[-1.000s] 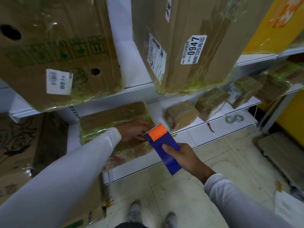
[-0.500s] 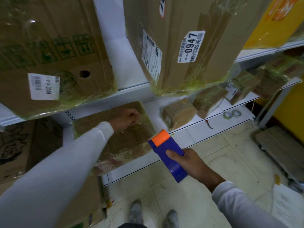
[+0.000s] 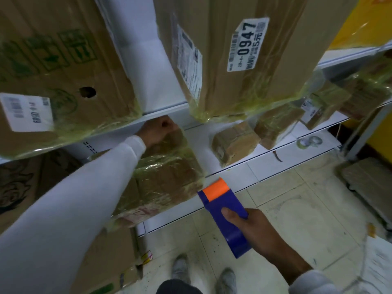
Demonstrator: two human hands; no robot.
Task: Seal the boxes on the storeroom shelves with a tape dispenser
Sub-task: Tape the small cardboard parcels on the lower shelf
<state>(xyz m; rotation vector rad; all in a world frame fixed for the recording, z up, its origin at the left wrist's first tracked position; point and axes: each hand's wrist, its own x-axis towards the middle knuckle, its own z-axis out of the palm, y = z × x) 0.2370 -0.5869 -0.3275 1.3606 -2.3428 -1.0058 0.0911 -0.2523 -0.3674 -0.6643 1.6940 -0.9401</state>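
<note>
The left hand (image 3: pixel 158 130) reached to the far end of a flat cardboard box (image 3: pixel 167 179) wrapped in clear tape on the lower shelf (image 3: pixel 250 172), its fingers curled over the box's back edge. The right hand (image 3: pixel 261 232) gripped a blue tape dispenser (image 3: pixel 224 211) with an orange roller, held over the floor just beside the box's near corner, apart from it.

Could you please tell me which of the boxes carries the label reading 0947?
The tall box on the upper shelf, right of centre; the others' labels show no such number.
</note>
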